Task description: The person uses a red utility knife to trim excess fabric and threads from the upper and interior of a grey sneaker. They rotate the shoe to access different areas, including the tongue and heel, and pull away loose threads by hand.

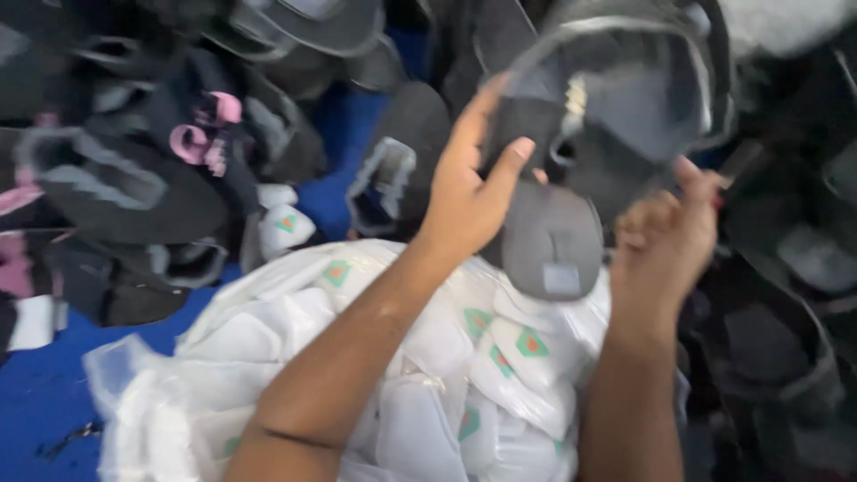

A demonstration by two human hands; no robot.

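Ideally, both hands are steadying the black shoe upper, left hand fingers clamped on its edge, right hand fingers curled together beneath, above the grey insole.

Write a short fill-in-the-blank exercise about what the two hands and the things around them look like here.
1. Both hands, the left hand and the right hand, are raised to a dark grey ____.
2. Below the forearms lies a clear bag of ____ packets.
3. The surface under the pile is ____.
4. The emblem on a dark piece at the left is ____.

Missing words: shoe upper; white; blue; pink
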